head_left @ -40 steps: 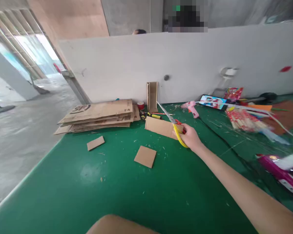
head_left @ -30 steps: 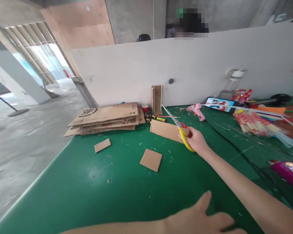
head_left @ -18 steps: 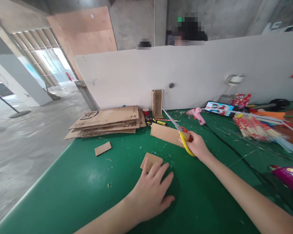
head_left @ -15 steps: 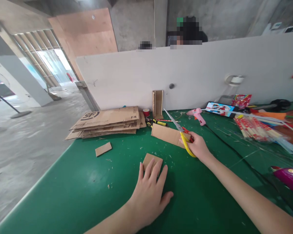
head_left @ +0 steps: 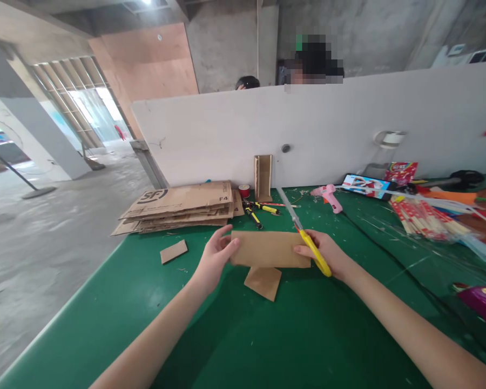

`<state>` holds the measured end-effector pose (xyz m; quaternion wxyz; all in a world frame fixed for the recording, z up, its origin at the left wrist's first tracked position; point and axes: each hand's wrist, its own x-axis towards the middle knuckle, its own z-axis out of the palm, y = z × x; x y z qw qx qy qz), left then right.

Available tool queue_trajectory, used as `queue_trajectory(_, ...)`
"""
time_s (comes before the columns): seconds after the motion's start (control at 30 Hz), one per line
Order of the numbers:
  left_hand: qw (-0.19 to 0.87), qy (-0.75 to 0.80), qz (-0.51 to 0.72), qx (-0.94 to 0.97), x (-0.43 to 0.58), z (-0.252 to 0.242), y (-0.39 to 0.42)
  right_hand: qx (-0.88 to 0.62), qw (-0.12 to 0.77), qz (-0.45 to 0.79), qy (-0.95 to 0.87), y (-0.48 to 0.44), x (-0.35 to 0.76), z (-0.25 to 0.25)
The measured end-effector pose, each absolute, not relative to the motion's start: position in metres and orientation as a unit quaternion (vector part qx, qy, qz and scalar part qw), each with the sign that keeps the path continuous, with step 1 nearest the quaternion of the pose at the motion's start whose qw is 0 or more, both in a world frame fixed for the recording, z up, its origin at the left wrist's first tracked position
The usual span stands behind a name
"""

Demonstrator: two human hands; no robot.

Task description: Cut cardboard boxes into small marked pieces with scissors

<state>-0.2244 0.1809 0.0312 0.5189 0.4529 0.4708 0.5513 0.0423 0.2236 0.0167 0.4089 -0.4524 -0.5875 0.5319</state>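
A long rectangular cardboard strip point(head_left: 267, 249) is held level above the table between both hands. My left hand point(head_left: 215, 256) is closed on its left end, thumb on the near face. My right hand point(head_left: 324, 251) grips the right end and also holds yellow-handled scissors point(head_left: 314, 251), whose blades point up and away to the left. Below the strip, a small square cardboard piece point(head_left: 264, 283) lies on the green table point(head_left: 210, 340), its top edge hidden by the strip. Another small cardboard piece point(head_left: 174, 252) lies to the left.
Stacked flat cardboard point(head_left: 182, 202) stands at the back left, beside a red spool point(head_left: 243, 190), yellow-black pliers point(head_left: 253, 217) and an upright cardboard channel point(head_left: 263, 178). A pink glue gun point(head_left: 328, 198), its cord, a phone point(head_left: 366, 185) and packaged sticks point(head_left: 421, 216) lie to the right. A white partition point(head_left: 210, 138) rises behind.
My left hand has left the small square piece and taken the strip's left end. The strip has been lifted off the table and levelled. The square piece has shifted slightly right and turned.
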Motion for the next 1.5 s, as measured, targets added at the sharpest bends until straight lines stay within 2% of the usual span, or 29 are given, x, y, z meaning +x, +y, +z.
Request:
queue_trajectory(0.07, 0.609, 0.439, 0.489, 0.445, -0.228, 0.032, 0.180, -0.457, 0.378, 0.501, -0.630, 0.223, 0.042, 0.016)
queue_trajectory(0.13, 0.644, 0.428, 0.467, 0.429, -0.227, 0.029, 0.177, -0.467, 0.363, 0.469, -0.656, 0.222, 0.040, 0.015)
queue_trajectory(0.37, 0.569, 0.437, 0.629, 0.301, -0.230, 0.017, 0.181, -0.462, 0.410, 0.461, -0.637, 0.225, 0.042, 0.013)
queue_trajectory(0.57, 0.590, 0.341, 0.700, 0.215, -0.250, 0.016, 0.193, -0.429, 0.340, 0.494, -0.676, 0.223, 0.053, 0.020)
queue_trajectory(0.83, 0.573, 0.330, 0.712, 0.235, -0.251, 0.023, 0.185, -0.437, 0.233, 0.394, -0.774, 0.214, 0.060, 0.039)
queue_trajectory(1.03, 0.563, 0.345, 0.674, 0.333, -0.244, 0.030, 0.176, -0.455, 0.161, 0.369, -0.795, 0.211, 0.061, 0.044)
queue_trajectory(1.23, 0.593, 0.342, 0.621, 0.381, -0.240, 0.035, 0.171, -0.473, 0.150, 0.316, -0.809, 0.208, 0.056, 0.048)
queue_trajectory(1.5, 0.546, 0.390, 0.610, 0.422, -0.240, 0.032, 0.172, -0.479, 0.099, 0.244, -0.838, 0.207, 0.057, 0.052)
